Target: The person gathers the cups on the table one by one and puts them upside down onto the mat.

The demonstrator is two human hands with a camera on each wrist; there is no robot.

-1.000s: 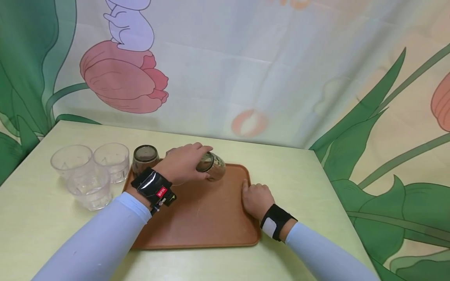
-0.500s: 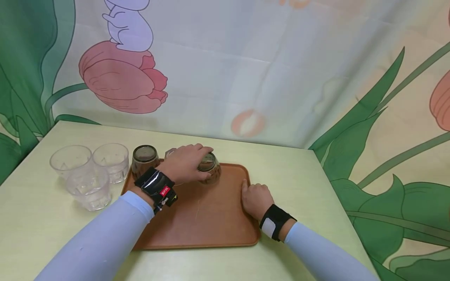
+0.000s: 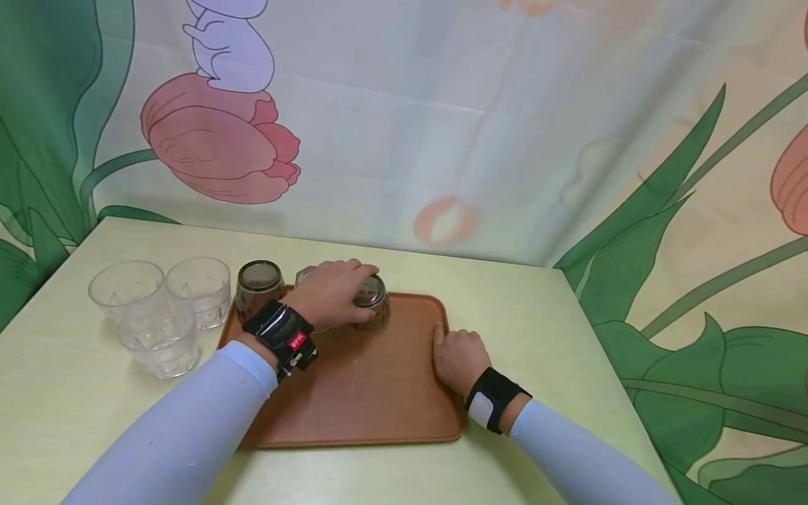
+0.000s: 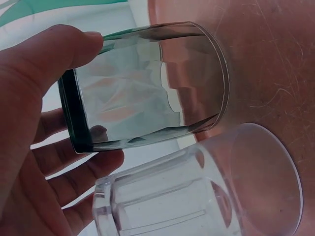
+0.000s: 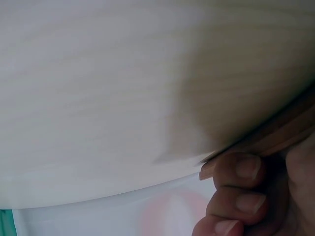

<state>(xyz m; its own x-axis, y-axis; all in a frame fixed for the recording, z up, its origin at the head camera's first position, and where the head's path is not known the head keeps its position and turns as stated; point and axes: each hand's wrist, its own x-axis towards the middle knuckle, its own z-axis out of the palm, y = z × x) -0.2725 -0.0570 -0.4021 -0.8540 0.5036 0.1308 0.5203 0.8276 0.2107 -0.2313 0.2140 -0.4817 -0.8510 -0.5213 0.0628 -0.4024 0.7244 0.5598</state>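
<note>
My left hand (image 3: 331, 291) grips a smoky dark drinking glass (image 3: 374, 298) around its base, thumb on one side and fingers on the other. The glass is upside down, its rim down at the back of the brown tray (image 3: 360, 393). Beside it, a clear glass (image 4: 197, 196) also stands upside down on the tray; my hand mostly hides it in the head view. Another dark glass (image 3: 260, 284) is inverted at the tray's back left corner. My right hand (image 3: 462, 361) holds the tray's right edge, thumb along the rim and fingers (image 5: 241, 201) curled.
Left of the tray, three clear glasses stand upright close together: one at the back left (image 3: 126, 284), one at the back right (image 3: 198, 287) and one in front (image 3: 160, 344). A printed curtain (image 3: 379, 140) hangs behind the pale table (image 3: 524, 315).
The dark glass in my left hand has gone from tilted to upright on its rim, then shifted slightly left toward the clear glass. My right hand stays at the tray edge.
</note>
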